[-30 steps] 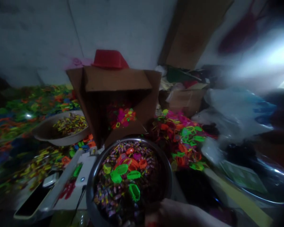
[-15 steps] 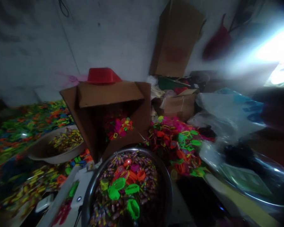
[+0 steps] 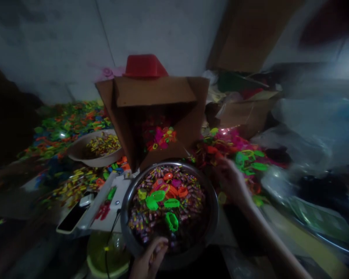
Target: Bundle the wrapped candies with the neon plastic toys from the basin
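Observation:
My left hand [image 3: 151, 257] is at the near rim of a round metal bowl [image 3: 214, 217], its thumb and fingers closed together; what they hold is too small and dim to name. Small wrapped pieces [image 3: 192, 201] fill the bowl. Bright green, orange and pink plastic pieces lie on top, among them a green ring-like piece [image 3: 171, 222]. My right hand [image 3: 228, 172] reaches beyond the bowl's right side to a heap of neon plastic pieces [image 3: 251, 154]. Its fingertips are blurred against the orange and pink ones, so their grip does not show.
An open cardboard box [image 3: 155, 91] with more colourful pieces stands behind the bowl, a red tub [image 3: 145, 66] on top. Left are a pale basin [image 3: 75, 153], a phone [image 3: 74, 217] and a white tray [image 3: 120, 190]. Clear plastic bags [image 3: 302, 151] lie on the right.
Both my hands have come into view, the left at the bowl and the right at the heap. The view has shifted, so the box and bowl appear farther right and higher.

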The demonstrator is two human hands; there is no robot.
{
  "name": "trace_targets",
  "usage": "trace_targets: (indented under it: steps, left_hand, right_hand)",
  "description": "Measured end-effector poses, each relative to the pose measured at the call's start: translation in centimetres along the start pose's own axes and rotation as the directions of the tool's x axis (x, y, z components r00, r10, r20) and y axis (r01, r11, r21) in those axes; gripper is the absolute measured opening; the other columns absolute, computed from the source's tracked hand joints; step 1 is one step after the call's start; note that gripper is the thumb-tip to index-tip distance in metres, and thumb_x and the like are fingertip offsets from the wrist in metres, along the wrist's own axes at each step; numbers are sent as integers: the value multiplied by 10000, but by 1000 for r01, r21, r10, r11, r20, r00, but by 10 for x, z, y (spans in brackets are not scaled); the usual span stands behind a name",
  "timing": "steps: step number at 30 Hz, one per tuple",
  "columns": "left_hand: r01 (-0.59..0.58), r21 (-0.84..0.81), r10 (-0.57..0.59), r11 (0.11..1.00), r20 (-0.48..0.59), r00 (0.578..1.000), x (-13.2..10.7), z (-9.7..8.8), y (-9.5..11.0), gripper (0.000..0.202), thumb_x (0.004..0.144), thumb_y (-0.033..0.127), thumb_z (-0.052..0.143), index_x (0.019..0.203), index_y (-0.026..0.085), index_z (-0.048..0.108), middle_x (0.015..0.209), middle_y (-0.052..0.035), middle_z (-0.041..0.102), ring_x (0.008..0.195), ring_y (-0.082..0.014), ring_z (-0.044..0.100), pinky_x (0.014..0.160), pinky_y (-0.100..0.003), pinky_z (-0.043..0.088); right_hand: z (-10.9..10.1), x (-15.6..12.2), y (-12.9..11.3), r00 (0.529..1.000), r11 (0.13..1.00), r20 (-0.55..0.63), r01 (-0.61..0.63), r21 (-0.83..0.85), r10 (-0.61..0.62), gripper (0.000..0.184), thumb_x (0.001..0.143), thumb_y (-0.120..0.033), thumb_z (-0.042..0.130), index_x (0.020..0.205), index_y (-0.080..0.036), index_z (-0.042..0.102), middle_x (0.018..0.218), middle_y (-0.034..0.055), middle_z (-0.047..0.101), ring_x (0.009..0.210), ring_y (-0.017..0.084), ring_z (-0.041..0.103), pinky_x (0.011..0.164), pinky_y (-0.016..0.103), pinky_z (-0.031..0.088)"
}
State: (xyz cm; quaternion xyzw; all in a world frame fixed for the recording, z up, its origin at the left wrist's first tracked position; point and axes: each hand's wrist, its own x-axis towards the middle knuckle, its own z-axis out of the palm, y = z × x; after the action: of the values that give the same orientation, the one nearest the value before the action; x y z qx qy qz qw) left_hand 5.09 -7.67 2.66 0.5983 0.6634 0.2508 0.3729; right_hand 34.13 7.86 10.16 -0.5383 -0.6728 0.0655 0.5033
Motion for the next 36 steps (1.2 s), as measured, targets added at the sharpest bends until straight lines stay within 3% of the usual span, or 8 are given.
trace_targets:
  steps: [2, 3, 10, 16, 19, 22, 25, 36]
  left_hand:
    - [-10, -19, 9, 1000, -3, 1000, 7, -2, 4, 310, 858, 426, 440, 997, 247, 651, 904, 1, 745, 810, -166, 687, 720, -205, 512]
    - [-45, -32, 45, 998, -15, 999, 11, -3, 5, 315, 866, 424, 433, 1033, 243, 629, 932, -12, 741, 858, -173, 683, 756, -221, 510]
    - [-141, 80, 151, 987, -150, 977, 27, 1, -7, 203, 893, 365, 415, 991, 258, 558, 892, -13, 746, 821, -176, 717, 705, -234, 534]
    - [-180, 146, 205, 973, -183, 962, 31, 7, -13, 220, 886, 357, 446, 1015, 264, 598, 962, -4, 755, 862, -169, 720, 710, -201, 541]
    - [-143, 113, 159, 983, -154, 975, 30, 3, -7, 225, 876, 353, 460, 986, 258, 632, 939, -3, 759, 857, -178, 718, 736, -234, 548]
    - [-113, -13, 110, 993, -133, 985, 24, 1, 4, 243, 826, 367, 544, 1021, 239, 613, 961, -15, 752, 913, -190, 699, 797, -269, 539]
    - [-142, -137, 117, 980, -173, 978, 17, -3, 19, 396, 755, 369, 641, 1113, 223, 556, 1028, -35, 731, 951, -198, 681, 838, -285, 531]
    - [-311, -78, 299, 947, -140, 944, -3, -36, 58, 227, 894, 349, 486, 1090, 244, 534, 947, -31, 743, 865, -165, 712, 761, -219, 558]
  right_hand:
    - [32, -32, -16, 849, 998, 528, 9, -54, 21, 308, 936, -350, 389, 1008, -175, 632, 959, 86, 673, 837, 180, 644, 721, 279, 504]
    - [47, -48, -24, 783, 998, 621, 25, -58, 17, 284, 920, -356, 431, 930, -183, 656, 883, 67, 686, 783, 182, 651, 702, 276, 502]
    - [110, -110, -47, 569, 968, 822, 218, -122, -25, 378, 812, -345, 578, 1128, -138, 583, 1161, 180, 598, 1126, 324, 526, 922, 445, 450]
    - [108, -110, -45, 563, 985, 823, 168, -30, -71, 376, 846, -212, 526, 1218, -157, 529, 1203, 130, 596, 1159, 233, 529, 987, 354, 430]
    - [88, -97, -52, 623, 983, 779, -82, 163, -77, 453, 814, -275, 586, 1248, -178, 499, 1249, 103, 556, 1143, 209, 535, 932, 307, 470]
    - [71, -87, -65, 647, 774, 762, -497, 393, 28, 357, 807, -351, 603, 1113, -177, 546, 1091, 74, 609, 977, 192, 600, 797, 289, 514]
    - [62, -86, -78, 642, 608, 756, -651, 453, 124, 326, 776, -436, 647, 954, -185, 540, 872, 18, 615, 822, 169, 606, 755, 289, 509]
    - [24, -90, -114, 808, 837, 583, -255, 484, -91, 245, 925, -248, 463, 1155, -219, 542, 1131, 75, 616, 1084, 180, 574, 939, 293, 468]
